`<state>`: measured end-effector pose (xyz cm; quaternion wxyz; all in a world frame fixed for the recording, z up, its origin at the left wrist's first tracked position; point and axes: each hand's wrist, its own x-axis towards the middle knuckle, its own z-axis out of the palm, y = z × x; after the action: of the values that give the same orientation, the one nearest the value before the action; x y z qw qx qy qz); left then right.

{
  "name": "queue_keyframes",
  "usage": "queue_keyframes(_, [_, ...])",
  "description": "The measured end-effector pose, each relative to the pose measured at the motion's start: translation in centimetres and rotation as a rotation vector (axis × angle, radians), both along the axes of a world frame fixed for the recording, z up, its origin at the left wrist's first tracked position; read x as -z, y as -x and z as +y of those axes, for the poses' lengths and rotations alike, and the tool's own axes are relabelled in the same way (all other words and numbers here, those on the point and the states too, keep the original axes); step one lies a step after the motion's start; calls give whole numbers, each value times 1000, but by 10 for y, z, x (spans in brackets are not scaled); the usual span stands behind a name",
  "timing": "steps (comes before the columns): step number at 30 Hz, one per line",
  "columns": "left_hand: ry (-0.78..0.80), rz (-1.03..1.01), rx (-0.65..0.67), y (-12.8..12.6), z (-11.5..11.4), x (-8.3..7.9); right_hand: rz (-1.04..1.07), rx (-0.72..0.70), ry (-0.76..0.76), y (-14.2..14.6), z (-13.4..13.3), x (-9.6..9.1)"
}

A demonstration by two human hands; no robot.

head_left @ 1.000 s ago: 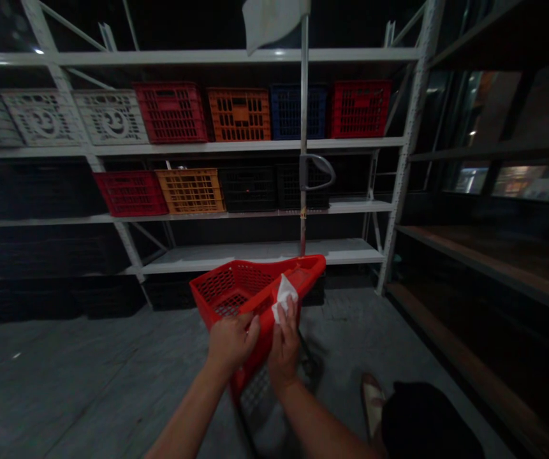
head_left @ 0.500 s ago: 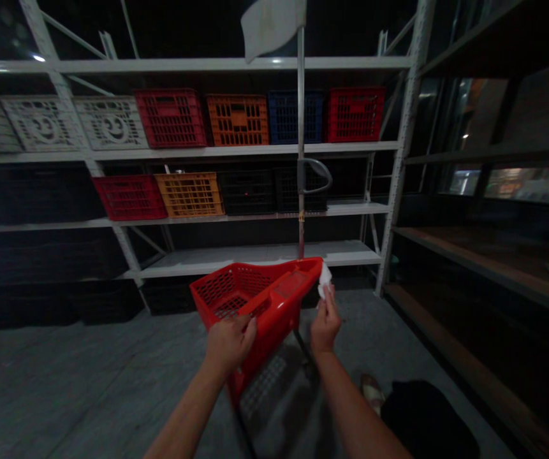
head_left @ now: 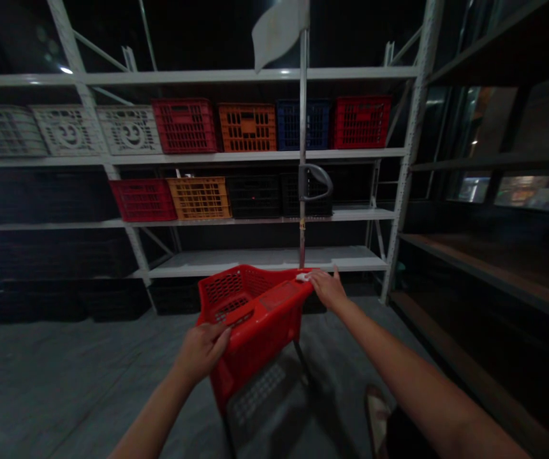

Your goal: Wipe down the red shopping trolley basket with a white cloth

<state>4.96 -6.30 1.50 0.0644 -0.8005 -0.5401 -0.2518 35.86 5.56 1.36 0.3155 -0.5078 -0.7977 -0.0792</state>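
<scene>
A small red plastic shopping cart point(head_left: 264, 338) stands on the floor in front of me, its perforated basket turned to the far left. My left hand point(head_left: 206, 347) is closed over the left end of its near rim. At the cart's far right corner, my right hand point(head_left: 326, 288) presses a white cloth or wipe point(head_left: 303, 277) onto the top of the rim. Its fingers hide part of the cloth. A metal pole point(head_left: 302, 229) with a grey loop handle point(head_left: 317, 183) and a white flag point(head_left: 278, 35) rises behind that corner.
White metal shelving point(head_left: 255, 154) spans the back, bearing white smiley crates point(head_left: 129, 131), red crates point(head_left: 363, 122), an orange crate point(head_left: 248, 127), a blue crate point(head_left: 303, 124) and black crates. Dark shelves point(head_left: 484, 264) flank the right. My sandalled foot point(head_left: 377, 414) is at lower right.
My right hand and the cloth have moved from the cart's outer right side onto its rim top. The cart has turned slightly, and my left hand has shifted left and down in view.
</scene>
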Motion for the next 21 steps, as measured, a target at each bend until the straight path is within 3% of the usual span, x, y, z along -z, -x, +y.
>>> queue_keyframes(4, [50,58,-1,26,-2,-6,-256,-18,141,4,9,-27])
queue_keyframes(8, [-108,182,-221,35,-12,-15,-367,-123,250,38,1,-33])
queue_keyframes(11, [-241,179,-348,13,-18,-19,-369,-116,278,65,-8,-33])
queue_keyframes(14, [-290,141,-295,-28,-16,-20,-383,-189,295,86,-19,-35])
queue_keyframes(17, [-278,132,-312,-61,-6,-22,-413,-299,243,98,-35,-36])
queue_keyframes(21, [-156,165,-427,-71,3,-22,-413,-403,138,90,-50,-32])
